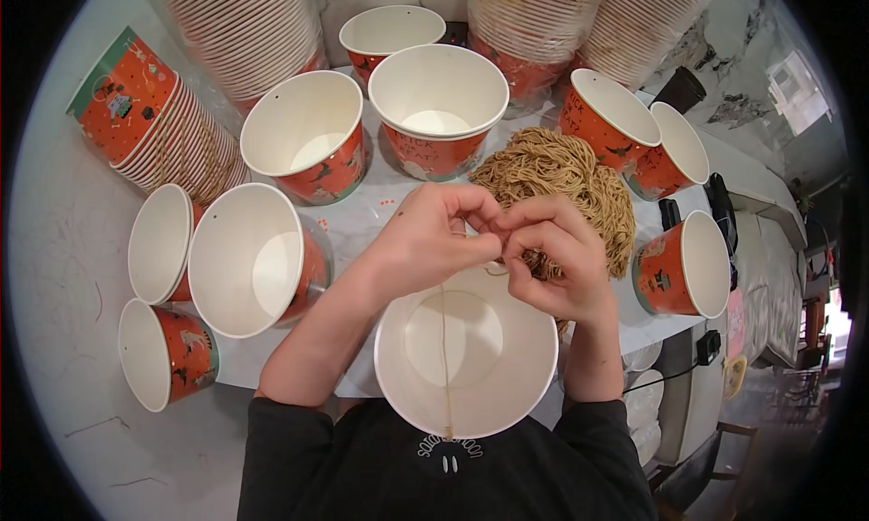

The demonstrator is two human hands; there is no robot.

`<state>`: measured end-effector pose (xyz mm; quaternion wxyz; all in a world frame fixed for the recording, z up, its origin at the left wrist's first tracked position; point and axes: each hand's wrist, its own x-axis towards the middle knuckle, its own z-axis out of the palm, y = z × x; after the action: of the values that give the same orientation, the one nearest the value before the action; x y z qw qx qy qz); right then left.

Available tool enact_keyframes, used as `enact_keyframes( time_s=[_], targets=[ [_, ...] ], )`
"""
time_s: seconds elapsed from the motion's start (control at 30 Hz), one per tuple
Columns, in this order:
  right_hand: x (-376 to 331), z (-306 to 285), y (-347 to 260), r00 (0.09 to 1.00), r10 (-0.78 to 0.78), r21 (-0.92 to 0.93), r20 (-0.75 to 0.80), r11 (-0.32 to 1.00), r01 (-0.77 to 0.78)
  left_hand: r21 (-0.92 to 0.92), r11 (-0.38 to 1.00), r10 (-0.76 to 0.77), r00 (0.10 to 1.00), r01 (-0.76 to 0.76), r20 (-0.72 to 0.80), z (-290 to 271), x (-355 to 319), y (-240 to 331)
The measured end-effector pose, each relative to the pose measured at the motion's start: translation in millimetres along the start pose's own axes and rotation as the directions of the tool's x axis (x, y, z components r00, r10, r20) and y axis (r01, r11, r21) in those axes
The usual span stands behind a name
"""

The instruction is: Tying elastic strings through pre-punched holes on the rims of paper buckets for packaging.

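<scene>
A white-lined paper bucket [525,376] stands close in front of me, its mouth tilted up toward me. A thin tan string [444,358] runs across its opening from the near rim to the far rim, where my hands are. My left hand [439,240] and my right hand [561,258] meet above the far rim with fingertips pinched together. Both hold the string's end, though the fingers hide most of it. Just behind my right hand lies a big heap of tan string [579,181].
Orange printed buckets with white insides surround me: a nested pair [439,91] at the back, a large bucket [246,260] at left, another bucket [697,266] at right. A leaning nested stack [158,114] stands far left. Tall wrapped stacks [240,32] line the back of the white table [362,231].
</scene>
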<state>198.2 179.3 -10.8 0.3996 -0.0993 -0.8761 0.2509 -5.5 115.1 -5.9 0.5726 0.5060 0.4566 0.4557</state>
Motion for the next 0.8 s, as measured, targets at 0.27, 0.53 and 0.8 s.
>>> enact_keyframes(
  time_s=[0.27, 0.53, 0.8],
  targets=[
    [0, 2, 0, 0.998, 0.061, 0.031, -0.028, 0.998, -0.060, -0.166, 0.986, 0.022, 0.999, -0.030, -0.048, 1, 1, -4],
    [-5, 14, -2, 0.876, 0.481, 0.605, 0.010, 0.695, -0.388, 0.275, 0.955, 0.173, 0.959, -0.107, -0.226, 5, -5, 9],
    [-7, 10, 7, 0.811, 0.573, 0.791, 0.117, 0.440, -0.425, 0.230, 0.961, 0.198, 0.961, -0.152, -0.194, 3, 0, 2]
  ],
)
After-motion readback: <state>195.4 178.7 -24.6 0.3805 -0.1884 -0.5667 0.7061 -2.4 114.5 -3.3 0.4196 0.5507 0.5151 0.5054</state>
